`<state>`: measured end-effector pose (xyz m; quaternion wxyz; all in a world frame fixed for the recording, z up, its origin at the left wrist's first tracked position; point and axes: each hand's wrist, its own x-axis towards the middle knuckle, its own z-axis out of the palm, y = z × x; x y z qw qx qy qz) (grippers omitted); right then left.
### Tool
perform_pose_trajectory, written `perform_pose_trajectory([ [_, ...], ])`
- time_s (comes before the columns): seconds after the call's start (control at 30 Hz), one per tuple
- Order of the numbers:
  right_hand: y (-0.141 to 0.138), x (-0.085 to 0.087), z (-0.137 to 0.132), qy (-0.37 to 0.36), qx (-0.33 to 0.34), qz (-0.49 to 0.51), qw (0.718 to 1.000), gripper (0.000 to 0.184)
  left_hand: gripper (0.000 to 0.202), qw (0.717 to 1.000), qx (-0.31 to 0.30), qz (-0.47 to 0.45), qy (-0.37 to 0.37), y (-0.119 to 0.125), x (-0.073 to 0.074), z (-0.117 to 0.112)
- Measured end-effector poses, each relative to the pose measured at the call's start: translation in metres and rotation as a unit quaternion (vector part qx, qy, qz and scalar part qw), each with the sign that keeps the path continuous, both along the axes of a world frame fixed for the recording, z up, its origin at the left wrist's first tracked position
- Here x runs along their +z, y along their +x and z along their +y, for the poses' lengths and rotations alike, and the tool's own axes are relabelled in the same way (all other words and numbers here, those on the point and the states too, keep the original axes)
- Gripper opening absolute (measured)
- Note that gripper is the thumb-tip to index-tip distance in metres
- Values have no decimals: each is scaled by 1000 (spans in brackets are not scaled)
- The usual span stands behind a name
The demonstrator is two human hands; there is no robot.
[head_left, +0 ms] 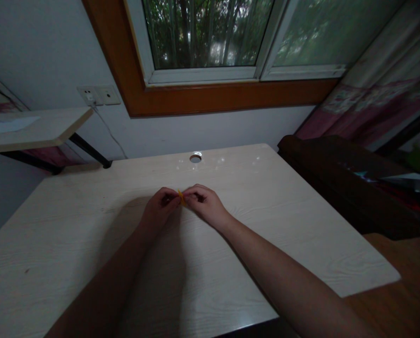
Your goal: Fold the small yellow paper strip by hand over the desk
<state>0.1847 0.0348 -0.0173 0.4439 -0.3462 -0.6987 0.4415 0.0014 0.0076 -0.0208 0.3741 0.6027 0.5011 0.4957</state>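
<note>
Between my two hands is a small yellow-orange piece [181, 197], thin and pointed at the top, perhaps folded paper; its exact kind is too small to make out. My left hand [161, 205] pinches its left side between thumb and fingers. From the other side my right hand [203, 202] grips it the same way, with the fingertips of both hands almost meeting. Most of the piece is covered by the fingers. Both hands are low over the pale wood-grain desk [266, 206], near its middle.
A round cable hole [195, 158] is near the desk's back edge. At the left, a raised shelf [55, 129] stands on black legs. A white cord [111, 134] hangs from a wall socket [89, 95]. Behind the desk is a window [203, 77]; dark furniture [337, 188] borders the right.
</note>
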Motion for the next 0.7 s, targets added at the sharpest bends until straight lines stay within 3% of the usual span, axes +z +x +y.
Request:
perform_pose_trajectory([
  [0.3,-3,-6,-1,-29,17,3,999,13,8,998,-20,46,28,1,7,-2],
  [0.47,-3,-8,-1,-69,25,17,997,19,9,999,-14,46,8,-1,2,-2],
  [0.7,-5,-9,2,-128,20,78,988,22,15,1000,-11,-18,4,0,4,-1],
])
